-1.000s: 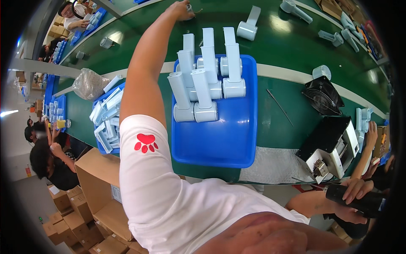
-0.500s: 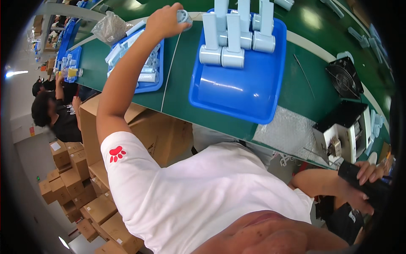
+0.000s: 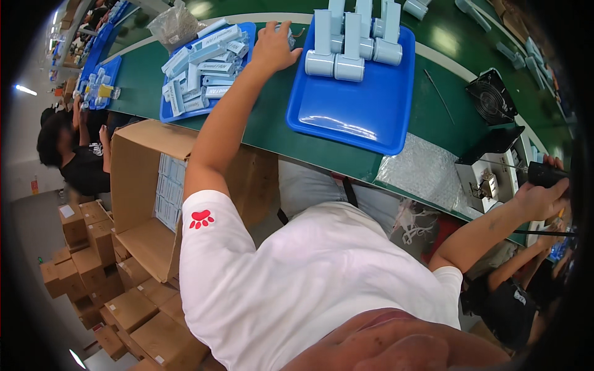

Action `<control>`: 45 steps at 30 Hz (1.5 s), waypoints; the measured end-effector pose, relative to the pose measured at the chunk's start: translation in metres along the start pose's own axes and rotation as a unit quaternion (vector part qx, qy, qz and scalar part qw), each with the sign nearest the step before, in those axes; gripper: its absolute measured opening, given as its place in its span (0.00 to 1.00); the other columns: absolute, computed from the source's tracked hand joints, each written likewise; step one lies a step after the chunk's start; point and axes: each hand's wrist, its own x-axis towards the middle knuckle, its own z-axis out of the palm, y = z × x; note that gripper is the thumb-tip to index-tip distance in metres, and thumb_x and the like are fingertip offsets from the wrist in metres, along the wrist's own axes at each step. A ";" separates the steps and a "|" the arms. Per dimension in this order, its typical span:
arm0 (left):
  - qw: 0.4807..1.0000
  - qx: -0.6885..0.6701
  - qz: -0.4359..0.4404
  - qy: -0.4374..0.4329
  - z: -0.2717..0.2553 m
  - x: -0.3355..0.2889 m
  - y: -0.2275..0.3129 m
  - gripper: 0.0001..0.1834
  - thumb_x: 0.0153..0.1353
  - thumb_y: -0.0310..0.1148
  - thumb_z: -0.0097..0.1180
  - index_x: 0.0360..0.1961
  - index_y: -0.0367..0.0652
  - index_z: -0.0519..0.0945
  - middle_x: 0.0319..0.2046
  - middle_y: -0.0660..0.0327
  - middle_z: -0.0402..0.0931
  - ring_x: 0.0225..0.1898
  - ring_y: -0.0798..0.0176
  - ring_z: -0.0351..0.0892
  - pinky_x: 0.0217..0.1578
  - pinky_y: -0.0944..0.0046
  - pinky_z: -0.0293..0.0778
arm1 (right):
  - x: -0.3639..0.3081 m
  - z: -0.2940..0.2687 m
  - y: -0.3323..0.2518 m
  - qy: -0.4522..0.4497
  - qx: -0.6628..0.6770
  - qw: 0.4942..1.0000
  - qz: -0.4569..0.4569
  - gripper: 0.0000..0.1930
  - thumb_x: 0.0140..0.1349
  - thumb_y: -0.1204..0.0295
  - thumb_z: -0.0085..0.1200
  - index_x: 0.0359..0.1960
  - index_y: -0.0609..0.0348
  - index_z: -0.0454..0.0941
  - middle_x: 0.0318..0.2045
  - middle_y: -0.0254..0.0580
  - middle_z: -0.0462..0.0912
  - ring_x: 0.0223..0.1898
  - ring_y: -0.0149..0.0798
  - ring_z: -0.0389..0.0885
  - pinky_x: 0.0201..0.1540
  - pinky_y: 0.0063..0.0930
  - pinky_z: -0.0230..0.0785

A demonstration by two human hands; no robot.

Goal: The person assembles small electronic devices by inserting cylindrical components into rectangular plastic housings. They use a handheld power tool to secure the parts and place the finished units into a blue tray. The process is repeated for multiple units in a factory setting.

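My left hand [image 3: 273, 49] reaches to the table between two blue trays. Its fingers are around a small light-blue round part [image 3: 291, 38], mostly hidden behind the hand. At the right my right hand [image 3: 541, 199] grips a black electric screwdriver [image 3: 546, 175], whose thin bit points left over a white-and-black boxy device [image 3: 494, 179]. In the right blue tray [image 3: 346, 117], several light-blue handheld fan bodies [image 3: 349, 65] stand with handles pointing away from me. The left blue tray [image 3: 168, 117] holds a pile of light-blue handle pieces [image 3: 201, 68].
Bubble wrap [image 3: 424, 173] lies near the table's front edge. A black fan [image 3: 490, 98] and a thin rod [image 3: 438, 96] lie farther back. A plastic bag [image 3: 175, 26] sits behind the left tray. An open carton [image 3: 139, 204] stands at left, below the table. Other people work at both sides.
My left hand has shifted right and slightly down, keeping by the round part. My right hand has raised the screwdriver to the device, its bit now pointing left. The view has shifted.
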 end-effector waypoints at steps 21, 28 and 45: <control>0.419 -0.857 -0.279 0.106 -0.078 -0.230 0.065 0.16 0.72 0.37 0.56 0.55 0.40 0.74 0.47 0.59 0.77 0.49 0.67 0.79 0.50 0.65 0.76 | -0.263 0.329 -0.059 -0.555 0.072 0.813 -0.162 0.13 0.58 0.78 0.65 0.46 0.55 0.86 0.39 0.44 0.85 0.41 0.48 0.84 0.45 0.35 0.77; 0.489 -0.802 -0.336 0.062 -0.078 -0.270 0.053 0.14 0.76 0.39 0.50 0.51 0.39 0.76 0.48 0.58 0.79 0.48 0.65 0.81 0.50 0.63 0.78 | -0.366 0.485 0.004 -0.548 -0.071 0.767 -0.326 0.15 0.56 0.71 0.65 0.47 0.52 0.85 0.53 0.46 0.79 0.62 0.52 0.72 0.60 0.47 0.71; 0.579 -0.806 -0.120 0.006 -0.108 -0.218 0.070 0.15 0.77 0.35 0.48 0.41 0.35 0.82 0.49 0.53 0.79 0.48 0.63 0.78 0.51 0.63 0.74 | -0.294 0.222 -0.022 -0.437 0.305 0.736 0.418 0.13 0.59 0.82 0.61 0.36 0.54 0.68 0.54 0.64 0.81 0.44 0.39 0.84 0.44 0.30 0.76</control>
